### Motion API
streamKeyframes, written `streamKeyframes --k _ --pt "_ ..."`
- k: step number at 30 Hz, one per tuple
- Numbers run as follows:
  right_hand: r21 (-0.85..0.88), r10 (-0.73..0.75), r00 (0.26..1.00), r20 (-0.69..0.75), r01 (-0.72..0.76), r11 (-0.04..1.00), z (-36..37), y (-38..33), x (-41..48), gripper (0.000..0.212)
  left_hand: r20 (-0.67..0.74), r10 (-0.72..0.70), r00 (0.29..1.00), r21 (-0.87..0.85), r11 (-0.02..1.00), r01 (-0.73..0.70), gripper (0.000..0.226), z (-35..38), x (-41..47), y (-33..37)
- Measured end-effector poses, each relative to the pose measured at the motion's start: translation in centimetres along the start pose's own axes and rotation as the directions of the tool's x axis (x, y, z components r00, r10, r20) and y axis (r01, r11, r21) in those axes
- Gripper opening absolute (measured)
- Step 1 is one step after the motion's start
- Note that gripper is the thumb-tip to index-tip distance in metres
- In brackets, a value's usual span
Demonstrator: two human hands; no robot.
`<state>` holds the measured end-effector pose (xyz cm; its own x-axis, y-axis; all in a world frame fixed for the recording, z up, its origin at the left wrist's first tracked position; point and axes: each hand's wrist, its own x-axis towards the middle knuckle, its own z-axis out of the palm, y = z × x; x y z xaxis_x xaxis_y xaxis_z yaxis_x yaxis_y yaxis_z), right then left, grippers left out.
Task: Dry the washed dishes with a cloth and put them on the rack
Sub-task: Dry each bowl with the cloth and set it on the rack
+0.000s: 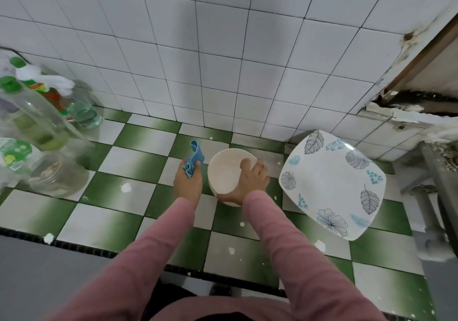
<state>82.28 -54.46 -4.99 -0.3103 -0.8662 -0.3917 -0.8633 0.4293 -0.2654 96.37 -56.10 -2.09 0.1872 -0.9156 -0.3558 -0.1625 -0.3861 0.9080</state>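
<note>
Right hand grips bowl; probably countertop.

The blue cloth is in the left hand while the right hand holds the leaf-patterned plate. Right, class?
No. In the head view the right hand holds the white bowl, not the plate; the blue cloth is in the left hand.
</note>
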Motion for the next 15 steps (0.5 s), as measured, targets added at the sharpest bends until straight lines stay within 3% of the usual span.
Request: streamKeyframes --k 10,15 --pt "0.030 -0.057 0.994 -0.091 0.060 0.998 -2.8 -1.3 -1.3 0.117 0.036 0.040 0.999 -0.022 0.999 -0.040 0.034 0.8 -0.3 0.7" --pt "0.023 -0.074 0.992 -0.099 0.076 0.997 -3.8 -1.8 -2.1 0.114 0.034 0.065 0.997 0.103 0.992 -0.068 0.053 0.6 0.1 1.2"
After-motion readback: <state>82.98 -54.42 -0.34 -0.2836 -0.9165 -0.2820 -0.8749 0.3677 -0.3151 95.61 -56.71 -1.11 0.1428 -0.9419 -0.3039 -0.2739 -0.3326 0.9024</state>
